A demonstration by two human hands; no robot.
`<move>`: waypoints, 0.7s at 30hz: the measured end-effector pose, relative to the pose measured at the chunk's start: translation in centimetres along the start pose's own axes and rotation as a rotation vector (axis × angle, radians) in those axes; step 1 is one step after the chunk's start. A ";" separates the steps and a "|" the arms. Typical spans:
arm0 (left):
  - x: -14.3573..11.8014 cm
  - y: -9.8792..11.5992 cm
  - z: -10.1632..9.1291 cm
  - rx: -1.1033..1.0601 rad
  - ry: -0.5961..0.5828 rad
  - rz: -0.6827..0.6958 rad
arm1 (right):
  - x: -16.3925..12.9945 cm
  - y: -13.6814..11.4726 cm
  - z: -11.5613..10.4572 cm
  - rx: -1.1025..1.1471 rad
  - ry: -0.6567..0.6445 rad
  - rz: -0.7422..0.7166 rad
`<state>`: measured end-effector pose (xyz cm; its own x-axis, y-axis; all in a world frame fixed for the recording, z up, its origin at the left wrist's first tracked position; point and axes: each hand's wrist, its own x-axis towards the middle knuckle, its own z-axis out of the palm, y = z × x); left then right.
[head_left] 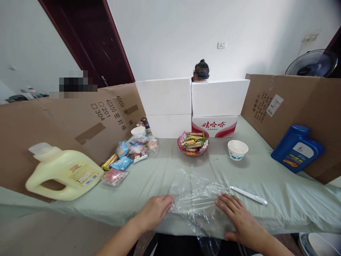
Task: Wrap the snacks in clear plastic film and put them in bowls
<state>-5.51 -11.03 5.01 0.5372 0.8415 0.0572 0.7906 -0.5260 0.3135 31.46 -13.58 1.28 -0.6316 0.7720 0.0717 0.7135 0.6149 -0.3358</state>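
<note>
A sheet of clear plastic film [197,192] lies crumpled on the near part of the table and hangs over its front edge. My left hand [157,210] is closed at the film's left side, its fingertips pinching the border. My right hand [238,217] rests on the right side of the film with fingers stretched out and thumb apart. Just beyond those fingers is a slim white tool [249,195] with a small opening at one end; its kind is unclear. Farther back stand a red bowl [193,153] of wrapped snack sticks and a white paper bowl [237,149] with a blue-green pattern.
Several packaged snacks [122,163] lie at left beside a pale yellow jug [80,174]. A blue bottle [298,149] leans at right. Cardboard panels [106,117] flank the cloth-covered table [149,177]; white boxes [165,106] form the back. A person [201,71] is behind them.
</note>
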 end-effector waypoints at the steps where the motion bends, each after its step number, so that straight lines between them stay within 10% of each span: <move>1: 0.0 0.2 -0.1 -0.016 -0.018 -0.006 | -0.3 -0.3 0.6 -0.059 0.041 -0.026; 9: 0.3 2.2 -1.5 -0.150 -0.229 -0.166 | -0.1 -3.7 4.1 -0.413 0.452 -0.234; 21: 2.4 0.3 -2.4 -0.119 -0.200 -0.149 | 0.8 -3.5 5.5 -0.337 0.420 -0.141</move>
<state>-4.65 -8.87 7.53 0.4740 0.8614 -0.1823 0.8317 -0.3701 0.4140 26.83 -16.01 -2.63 -0.6016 0.6340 0.4859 0.7323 0.6808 0.0185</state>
